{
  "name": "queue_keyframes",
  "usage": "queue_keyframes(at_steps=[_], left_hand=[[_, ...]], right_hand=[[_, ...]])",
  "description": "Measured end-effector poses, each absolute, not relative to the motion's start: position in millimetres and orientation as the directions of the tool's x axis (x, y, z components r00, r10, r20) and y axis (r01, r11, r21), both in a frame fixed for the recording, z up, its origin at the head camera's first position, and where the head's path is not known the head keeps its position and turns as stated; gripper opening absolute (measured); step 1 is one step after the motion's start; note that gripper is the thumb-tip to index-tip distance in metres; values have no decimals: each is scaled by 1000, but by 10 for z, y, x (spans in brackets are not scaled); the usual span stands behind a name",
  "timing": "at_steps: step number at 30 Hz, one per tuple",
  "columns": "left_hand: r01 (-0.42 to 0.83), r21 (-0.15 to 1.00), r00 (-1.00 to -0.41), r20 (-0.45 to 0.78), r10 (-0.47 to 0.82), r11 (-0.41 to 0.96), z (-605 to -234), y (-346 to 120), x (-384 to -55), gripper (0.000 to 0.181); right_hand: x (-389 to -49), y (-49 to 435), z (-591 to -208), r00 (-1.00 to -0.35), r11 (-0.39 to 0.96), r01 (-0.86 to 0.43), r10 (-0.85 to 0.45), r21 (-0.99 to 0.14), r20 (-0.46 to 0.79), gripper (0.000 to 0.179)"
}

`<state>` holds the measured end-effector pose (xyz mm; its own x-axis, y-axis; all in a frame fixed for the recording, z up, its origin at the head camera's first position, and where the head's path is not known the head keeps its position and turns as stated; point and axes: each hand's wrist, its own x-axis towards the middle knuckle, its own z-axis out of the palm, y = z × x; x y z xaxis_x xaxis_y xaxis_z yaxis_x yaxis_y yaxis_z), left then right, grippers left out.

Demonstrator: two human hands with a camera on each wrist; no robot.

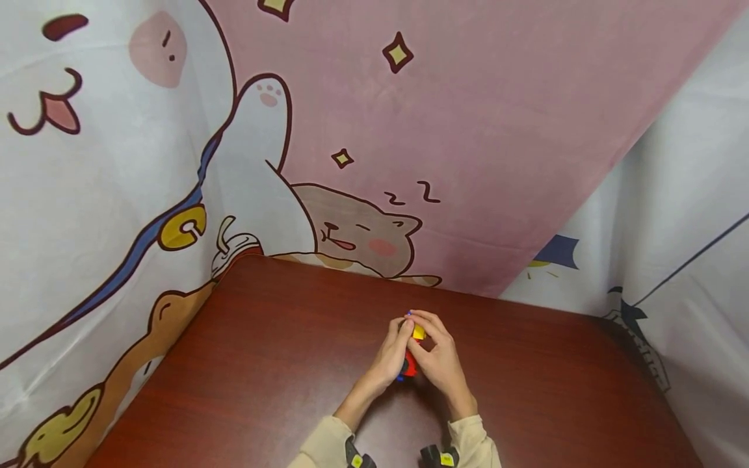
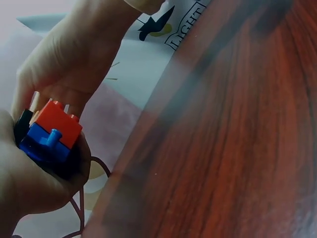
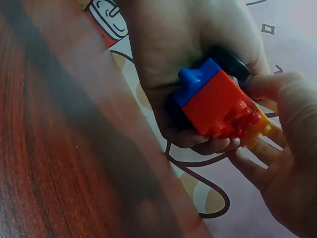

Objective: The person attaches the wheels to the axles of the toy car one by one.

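Observation:
A small assembly of toy building blocks is held up between both hands. It has a red brick (image 3: 210, 106) with studs, a blue piece (image 3: 197, 82) with a peg at its end, and a yellow brick (image 3: 258, 135) at the other end. A round black wheel (image 3: 230, 63) sits along one side. My left hand (image 1: 387, 357) grips the assembly, its fingers curled round the blue and red part. My right hand (image 1: 441, 361) pinches the yellow end between thumb and fingers. Parts of the assembly are hidden behind the fingers.
A dark red-brown wooden table (image 1: 281, 338) lies below the hands. Cartoon-printed cloth (image 1: 497, 130) hangs along the table's far edge and both sides. Wrist-worn black cameras (image 1: 437, 456) sit near the beige sleeves (image 1: 322, 445).

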<state>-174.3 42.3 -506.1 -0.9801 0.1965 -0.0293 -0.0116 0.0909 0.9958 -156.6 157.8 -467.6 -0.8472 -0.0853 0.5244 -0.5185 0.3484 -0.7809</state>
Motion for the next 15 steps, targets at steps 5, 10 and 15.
queue_keyframes(at_steps=[5, 10, 15], left_hand=[[-11, 995, -981, -30, 194, 96, -5055, 428, -1727, 52], [6, 996, -982, -12, 188, 95, -5033, 437, -1721, 51], [23, 996, -987, 10, 162, 81, -5033, 441, -1724, 46]], right_hand=[[-1558, 1594, -4682, -850, 331, -519, -96, -788, 518, 33], [-1557, 1611, -4670, -846, 333, -524, -99, -784, 524, 33], [-1554, 1600, -4654, -843, 352, -528, -106, -773, 527, 34]])
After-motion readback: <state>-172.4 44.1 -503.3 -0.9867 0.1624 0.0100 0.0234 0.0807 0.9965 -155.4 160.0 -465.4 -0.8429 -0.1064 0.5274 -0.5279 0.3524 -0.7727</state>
